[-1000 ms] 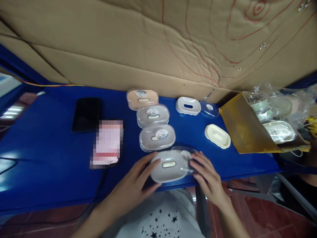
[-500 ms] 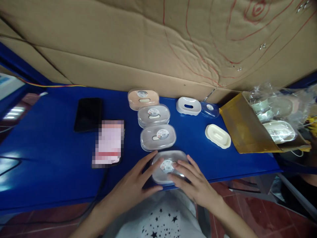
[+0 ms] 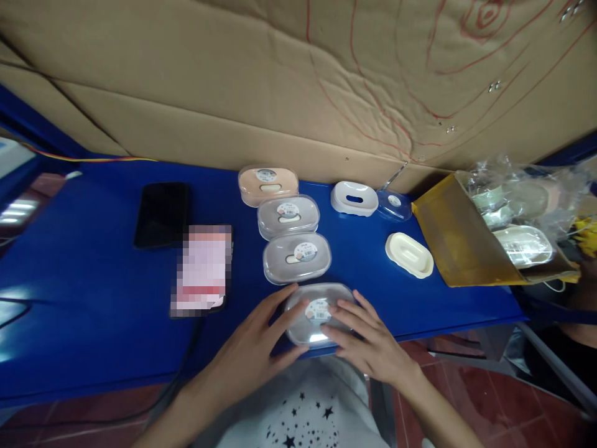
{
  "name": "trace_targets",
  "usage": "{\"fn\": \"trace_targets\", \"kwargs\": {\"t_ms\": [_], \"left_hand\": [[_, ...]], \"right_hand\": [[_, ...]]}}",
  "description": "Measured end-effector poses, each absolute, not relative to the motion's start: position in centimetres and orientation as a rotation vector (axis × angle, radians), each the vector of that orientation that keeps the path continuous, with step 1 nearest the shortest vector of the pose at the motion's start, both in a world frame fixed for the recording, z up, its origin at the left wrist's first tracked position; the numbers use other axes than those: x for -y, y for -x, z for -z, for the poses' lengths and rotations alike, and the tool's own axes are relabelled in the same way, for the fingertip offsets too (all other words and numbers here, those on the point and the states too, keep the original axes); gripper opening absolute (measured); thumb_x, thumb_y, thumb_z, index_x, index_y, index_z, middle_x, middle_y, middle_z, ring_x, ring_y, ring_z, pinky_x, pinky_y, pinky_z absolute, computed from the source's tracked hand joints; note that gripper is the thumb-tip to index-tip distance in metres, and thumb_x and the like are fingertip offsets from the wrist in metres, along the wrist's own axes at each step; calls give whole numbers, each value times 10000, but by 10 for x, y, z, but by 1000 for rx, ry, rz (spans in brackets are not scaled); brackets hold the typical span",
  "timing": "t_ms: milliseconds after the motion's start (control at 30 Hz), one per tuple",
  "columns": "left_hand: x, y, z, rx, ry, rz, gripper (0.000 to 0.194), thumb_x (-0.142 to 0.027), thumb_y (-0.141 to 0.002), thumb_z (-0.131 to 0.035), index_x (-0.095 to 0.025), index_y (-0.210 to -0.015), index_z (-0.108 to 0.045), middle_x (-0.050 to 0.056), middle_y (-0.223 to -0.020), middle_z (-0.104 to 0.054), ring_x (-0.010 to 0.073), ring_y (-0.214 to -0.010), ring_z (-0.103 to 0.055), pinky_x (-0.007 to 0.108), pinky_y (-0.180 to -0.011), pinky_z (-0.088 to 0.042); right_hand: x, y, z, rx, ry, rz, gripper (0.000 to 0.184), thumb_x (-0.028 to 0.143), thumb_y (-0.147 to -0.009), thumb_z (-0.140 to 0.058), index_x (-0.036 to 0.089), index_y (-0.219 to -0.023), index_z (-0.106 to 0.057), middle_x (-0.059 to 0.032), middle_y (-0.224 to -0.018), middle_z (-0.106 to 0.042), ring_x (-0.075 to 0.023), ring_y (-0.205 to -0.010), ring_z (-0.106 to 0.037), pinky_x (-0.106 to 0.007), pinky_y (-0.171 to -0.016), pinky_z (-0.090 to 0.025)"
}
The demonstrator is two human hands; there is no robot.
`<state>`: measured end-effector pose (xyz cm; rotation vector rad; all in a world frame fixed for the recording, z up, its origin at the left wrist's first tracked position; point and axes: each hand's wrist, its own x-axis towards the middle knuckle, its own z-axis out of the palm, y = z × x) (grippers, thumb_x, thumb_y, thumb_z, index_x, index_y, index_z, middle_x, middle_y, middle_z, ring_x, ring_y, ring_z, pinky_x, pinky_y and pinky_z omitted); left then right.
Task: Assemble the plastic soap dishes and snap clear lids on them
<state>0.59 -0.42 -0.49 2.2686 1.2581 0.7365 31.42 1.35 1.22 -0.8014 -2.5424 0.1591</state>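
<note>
At the table's front edge lies a grey soap box with a clear lid (image 3: 298, 330) and a round label. My left hand (image 3: 261, 336) grips its left end, with fingers along the far and near rims and one over the lid. From the right, my right hand (image 3: 368, 336) holds the other end, its fingertips resting on the lid near the label. Just beyond are two more lidded grey soap boxes, a nearer one (image 3: 280, 264) and a farther one (image 3: 270, 221). Behind them stands a peach soap box (image 3: 249, 186), also lidded and labelled.
On the right are a white slotted tray (image 3: 342, 205), a loose clear lid (image 3: 396, 211) and a cream soap dish base (image 3: 409, 256). A cardboard box (image 3: 448, 242) holds plastic-wrapped pieces. A black phone (image 3: 163, 214) and a lit phone (image 3: 203, 267) lie left.
The right fingers have shifted slightly to the right on the lid, and more of the label shows. The left hand keeps its hold. The view has shifted slightly.
</note>
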Motion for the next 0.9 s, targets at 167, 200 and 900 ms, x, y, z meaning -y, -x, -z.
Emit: {"fn": "trace_targets", "kwargs": {"t_ms": [167, 200, 900], "left_hand": [[4, -7, 5, -1293, -2245, -732, 661, -429, -1067, -707, -357, -1668, -442, 125, -1690, -545, 367, -1476, -641, 596, -1151, -626], [4, -7, 5, -1299, -2244, -736, 659, -422, -1060, -711, -356, -1662, -450, 123, -1693, -544, 369, -1475, -641, 599, -1151, -627], [1, -2, 10, -1294, -2260, -738, 698, -453, -1038, -751, -345, -1660, -453, 140, -1681, -551, 375, -1468, -644, 615, -1142, -632]], "right_hand": [[-56, -389, -6, 2196, 1499, 82, 620, 374, -1156, -555, 317, -1752, -396, -133, -1749, -510, -377, -1666, -415, -709, -1310, -393], [-63, -405, -3, 2139, 1610, 157, 640, 436, -1141, -593, 301, -1742, -420, -161, -1751, -500, -423, -1666, -400, -754, -1290, -375], [-228, -366, -24, 2481, 1385, -4, 484, 313, -1118, -537, 179, -1576, -619, -176, -1635, -630, -370, -1550, -550, -620, -1281, -415]]}}
